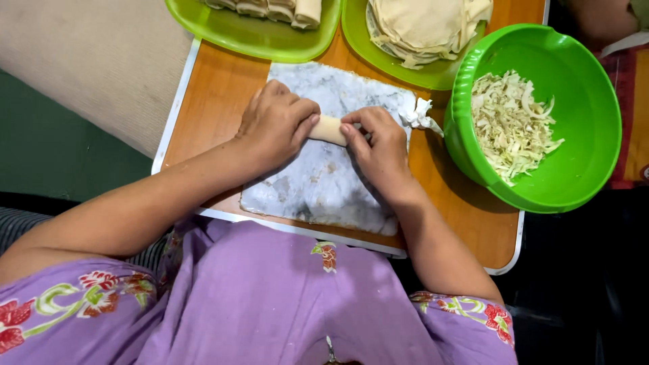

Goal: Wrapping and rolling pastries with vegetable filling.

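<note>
A pale rolled wrapper (329, 130) lies across a marble-patterned board (318, 189) on a small wooden table (209, 94). My left hand (274, 125) covers its left end with curled fingers. My right hand (380, 145) presses on its right end. Only the middle of the roll shows between the two hands.
A green bowl (595, 88) of shredded pale filling (510, 125) sits at the right. A green plate of flat wrappers (422, 23) and a green tray (257, 37) with finished rolls (277, 10) stand at the back. A crumpled white scrap (419, 113) lies by the board.
</note>
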